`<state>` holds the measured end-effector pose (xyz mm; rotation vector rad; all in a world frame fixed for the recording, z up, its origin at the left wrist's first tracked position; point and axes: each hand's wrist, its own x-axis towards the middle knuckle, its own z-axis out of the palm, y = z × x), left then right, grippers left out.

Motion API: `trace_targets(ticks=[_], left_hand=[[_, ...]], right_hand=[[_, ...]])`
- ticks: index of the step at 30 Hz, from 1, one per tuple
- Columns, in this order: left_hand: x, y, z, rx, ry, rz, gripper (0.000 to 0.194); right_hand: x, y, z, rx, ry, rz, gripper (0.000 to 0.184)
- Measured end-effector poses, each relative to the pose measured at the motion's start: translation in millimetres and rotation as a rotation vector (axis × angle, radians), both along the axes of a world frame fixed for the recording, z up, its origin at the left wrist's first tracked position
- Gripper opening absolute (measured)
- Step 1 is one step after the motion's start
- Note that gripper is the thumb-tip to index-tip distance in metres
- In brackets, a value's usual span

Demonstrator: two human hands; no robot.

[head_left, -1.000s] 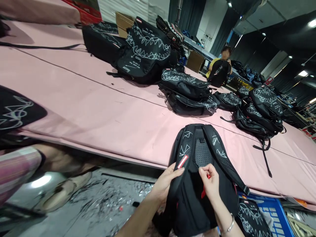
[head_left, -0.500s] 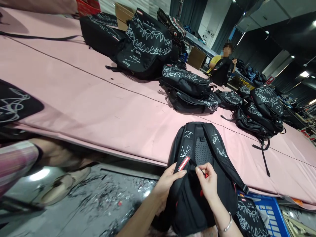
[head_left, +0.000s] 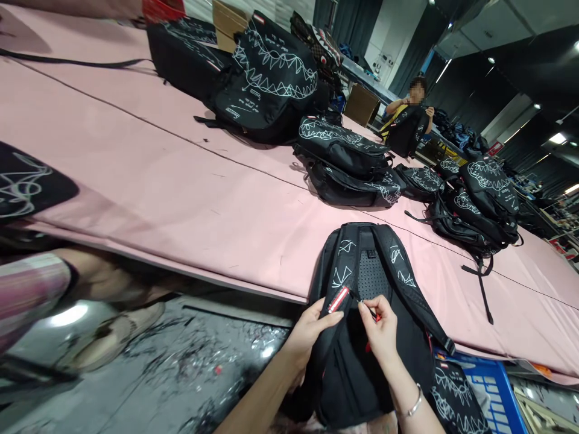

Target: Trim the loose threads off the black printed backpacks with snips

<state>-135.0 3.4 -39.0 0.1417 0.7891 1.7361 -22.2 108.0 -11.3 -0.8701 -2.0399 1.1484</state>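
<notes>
A black backpack (head_left: 368,274) with white scribble print lies straps-up over the near edge of the pink table (head_left: 181,199). My left hand (head_left: 312,328) grips its left shoulder strap, thumb beside the red and white label (head_left: 338,299). My right hand (head_left: 382,331) is closed in a pinch on a small red-handled tool (head_left: 371,313), its tip pointing at the label.
Several more black backpacks lie on the table, a big pile (head_left: 266,78) at the back and others (head_left: 348,163) to the right (head_left: 484,199). A person (head_left: 407,120) sits at the far end. Another person's legs (head_left: 67,289) are at my left. A blue crate (head_left: 497,386) stands at lower right.
My right hand rose from lower on the pack toward the label, bringing the red tool's tip close to it. My left hand kept its grip on the strap.
</notes>
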Motion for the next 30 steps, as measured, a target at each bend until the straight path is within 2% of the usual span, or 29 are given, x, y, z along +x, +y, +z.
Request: trace_targets(ticks=[4,8,14,17,19,22,25,30], left_hand=[[-4,1,-3.1,-0.019,0.061,0.010,0.044],[-5,0,-5.7,-0.022,0.064,-0.004,0.044],[-5,-1,-22.7,-0.031,0.163,0.010,0.051],[-9,-3,-25.9,-0.031,0.190,0.000,0.051],[-13,-7,-23.2,-0.030,0.219,-0.004,0.050],[-23,-16,-15.1,-0.038,0.269,-0.056,0.049],[-31,-24,-6.2,-0.018,0.249,-0.156,0.045],[-39,-30,4.5,0.036,0.228,-0.185,0.035]], right_hand=[[3,6,-0.7,-0.072,-0.028,0.045,0.024],[0,12,1.3,-0.059,-0.035,0.110,0.024],[-13,15,6.1,-0.019,-0.049,0.176,0.020],[-19,19,6.5,-0.079,-0.002,0.183,0.022],[-22,26,7.3,-0.164,0.040,0.201,0.023],[-25,42,12.1,-0.268,0.012,0.321,0.024],[-29,60,21.0,-0.282,-0.094,0.463,0.025],[-49,81,34.9,-0.327,-0.218,0.643,0.030]])
